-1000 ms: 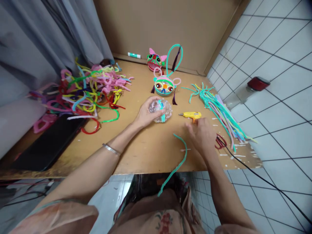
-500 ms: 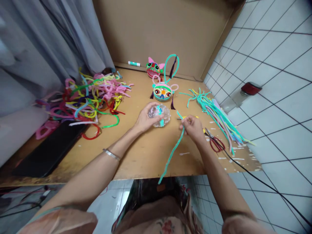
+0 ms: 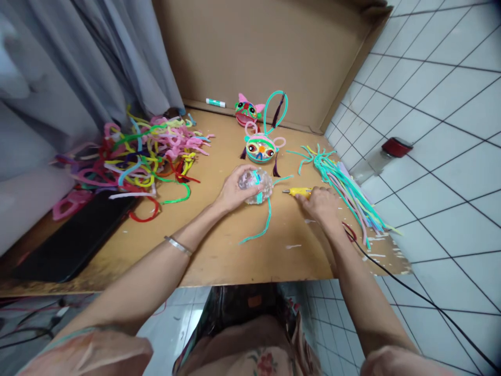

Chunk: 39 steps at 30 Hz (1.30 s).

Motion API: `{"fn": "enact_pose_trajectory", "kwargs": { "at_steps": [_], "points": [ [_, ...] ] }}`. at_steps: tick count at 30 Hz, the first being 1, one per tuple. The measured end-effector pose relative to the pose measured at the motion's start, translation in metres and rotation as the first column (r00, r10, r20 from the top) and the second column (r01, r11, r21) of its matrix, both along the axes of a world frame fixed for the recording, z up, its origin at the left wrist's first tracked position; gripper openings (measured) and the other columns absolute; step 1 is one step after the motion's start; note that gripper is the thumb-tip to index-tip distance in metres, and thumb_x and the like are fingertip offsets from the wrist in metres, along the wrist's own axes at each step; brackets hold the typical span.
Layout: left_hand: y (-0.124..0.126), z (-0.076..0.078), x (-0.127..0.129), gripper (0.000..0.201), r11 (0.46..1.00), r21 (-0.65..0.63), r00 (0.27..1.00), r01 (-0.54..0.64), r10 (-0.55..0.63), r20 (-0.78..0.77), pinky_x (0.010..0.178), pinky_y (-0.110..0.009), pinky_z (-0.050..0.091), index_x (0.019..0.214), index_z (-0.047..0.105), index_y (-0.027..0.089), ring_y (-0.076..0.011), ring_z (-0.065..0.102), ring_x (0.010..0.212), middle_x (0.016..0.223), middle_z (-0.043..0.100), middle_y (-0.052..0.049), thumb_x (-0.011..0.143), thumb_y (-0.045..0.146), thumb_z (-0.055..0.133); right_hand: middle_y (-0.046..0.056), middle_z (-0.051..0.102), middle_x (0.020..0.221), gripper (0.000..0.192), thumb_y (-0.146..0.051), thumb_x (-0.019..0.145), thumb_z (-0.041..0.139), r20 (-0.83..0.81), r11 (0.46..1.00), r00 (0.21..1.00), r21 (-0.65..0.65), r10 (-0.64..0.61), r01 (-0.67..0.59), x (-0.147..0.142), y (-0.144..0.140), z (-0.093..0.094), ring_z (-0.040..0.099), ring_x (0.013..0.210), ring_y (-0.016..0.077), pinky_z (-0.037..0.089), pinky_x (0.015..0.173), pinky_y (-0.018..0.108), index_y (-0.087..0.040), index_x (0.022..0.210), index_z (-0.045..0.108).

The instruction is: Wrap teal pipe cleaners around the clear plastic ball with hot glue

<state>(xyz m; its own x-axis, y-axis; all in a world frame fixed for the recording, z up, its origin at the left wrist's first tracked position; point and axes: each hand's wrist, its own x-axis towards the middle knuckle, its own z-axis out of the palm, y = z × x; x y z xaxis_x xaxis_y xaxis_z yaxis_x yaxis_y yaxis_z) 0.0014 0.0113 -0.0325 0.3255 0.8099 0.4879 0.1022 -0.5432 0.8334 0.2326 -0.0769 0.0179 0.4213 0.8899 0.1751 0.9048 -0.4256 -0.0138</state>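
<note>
My left hand (image 3: 237, 189) is wrapped round a clear, bumpy plastic ball (image 3: 266, 187) with teal and blue strips across its front, holding it just above the wooden table. A teal pipe cleaner (image 3: 269, 214) lies behind and beneath the ball, one end sticking out to the right and the other curving toward the table's front edge. My right hand (image 3: 323, 203) is closed on the back part of a yellow glue gun (image 3: 298, 191), whose metal nozzle points left at the ball. The hand hides the glue gun's handle.
Behind the ball stand two decorated animal heads (image 3: 261, 148) (image 3: 246, 110). Loose pipe cleaners (image 3: 156, 151) pile up at left beside a black slab (image 3: 74, 240). A pipe cleaner bundle (image 3: 344, 188), red-handled scissors (image 3: 349, 231) and a black cord (image 3: 410, 286) are at right.
My right hand has let go of the teal pipe cleaner, which now lies by the ball. It has shifted slightly right and taken hold of the glue gun. My left hand stays on the ball.
</note>
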Motion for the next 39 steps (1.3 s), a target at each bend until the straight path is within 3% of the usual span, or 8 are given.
{"fn": "enact_pose_trajectory", "kwargs": {
  "at_steps": [4,9,15,20,27,33,35,39],
  "points": [
    [0.0,-0.002,0.0,0.054,1.0,-0.017,1.0,-0.01,0.011,0.007,0.092,-0.036,0.052,0.113,0.06,0.016,-0.0207,0.064,0.097,0.111,0.067,-0.008,0.069,0.043,0.073,0.031,0.068,0.111,0.06,-0.053,0.088,0.057,0.171,0.995,0.985,-0.093,-0.015,0.032,0.0,-0.004,-0.01,0.06,0.109,0.0379,0.042,0.089,0.046,0.002,0.109,0.07],
    [-0.001,0.0,-0.001,0.051,1.0,0.012,1.0,-0.01,0.01,-0.013,0.093,-0.036,0.052,0.112,0.06,0.017,-0.0221,0.064,0.102,0.112,0.067,-0.008,0.07,0.044,0.073,0.033,0.066,0.11,0.059,-0.052,0.086,0.06,0.191,0.994,0.98,-0.083,-0.057,0.074,0.005,0.0,-0.01,0.06,0.107,0.0388,0.04,0.09,0.047,0.003,0.105,0.072],
    [-0.001,-0.001,-0.001,0.054,1.0,0.006,1.0,-0.005,0.006,-0.018,0.095,-0.037,0.051,0.114,0.059,0.016,-0.0224,0.064,0.104,0.116,0.066,-0.009,0.071,0.045,0.072,0.026,0.066,0.112,0.055,-0.05,0.084,0.058,0.135,0.99,0.987,-0.098,-0.091,0.105,0.009,-0.001,-0.018,0.059,0.109,0.0365,0.042,0.091,0.044,-0.002,0.107,0.071],
    [-0.003,0.0,-0.001,0.052,1.0,-0.01,1.0,0.003,-0.003,0.004,0.096,-0.039,0.051,0.113,0.06,0.017,-0.0234,0.063,0.105,0.116,0.066,-0.008,0.07,0.044,0.073,0.025,0.06,0.118,0.052,-0.043,0.084,0.056,0.114,0.978,0.981,0.158,-0.156,0.137,0.012,-0.001,-0.01,0.059,0.107,0.036,0.044,0.082,0.04,-0.003,0.116,0.062],
    [-0.003,0.001,0.0,0.052,1.0,-0.016,1.0,0.011,-0.011,0.026,0.096,-0.04,0.05,0.113,0.061,0.018,-0.0239,0.063,0.104,0.115,0.067,-0.009,0.069,0.043,0.074,0.017,0.063,0.102,0.046,-0.042,0.084,0.056,-0.044,0.813,0.985,0.56,-0.165,0.161,0.026,0.013,0.005,0.061,0.085,0.0285,0.043,0.07,0.037,-0.01,0.117,0.054],
    [-0.001,-0.002,0.001,0.052,1.0,-0.008,0.999,0.021,-0.02,0.049,0.097,-0.039,0.049,0.113,0.061,0.017,-0.0235,0.063,0.105,0.115,0.066,-0.009,0.07,0.043,0.075,0.009,0.064,0.089,0.054,-0.058,0.069,0.067,-0.362,0.724,0.932,0.635,-0.028,0.268,0.017,0.039,-0.004,0.058,0.081,0.0263,0.045,0.072,0.038,-0.017,0.104,0.055],
    [0.0,-0.003,0.001,0.052,1.0,0.004,0.999,0.017,-0.018,0.05,0.097,-0.039,0.049,0.113,0.061,0.017,-0.0235,0.063,0.106,0.116,0.066,-0.01,0.07,0.043,0.075,0.013,0.063,0.099,0.055,-0.052,0.072,0.066,-0.284,0.736,0.959,0.645,-0.018,0.205,0.007,0.04,-0.008,0.059,0.089,0.0286,0.046,0.077,0.04,-0.015,0.111,0.054],
    [0.0,-0.004,0.0,0.05,1.0,0.011,0.999,0.005,-0.005,0.035,0.097,-0.039,0.05,0.114,0.062,0.018,-0.0234,0.063,0.108,0.118,0.066,-0.009,0.071,0.041,0.075,0.02,0.057,0.112,0.042,-0.028,0.078,0.057,-0.005,0.831,1.0,0.556,-0.021,0.02,-0.001,0.031,-0.014,0.058,0.103,0.0332,0.043,0.087,0.046,-0.012,0.116,0.054]
  ]
}}
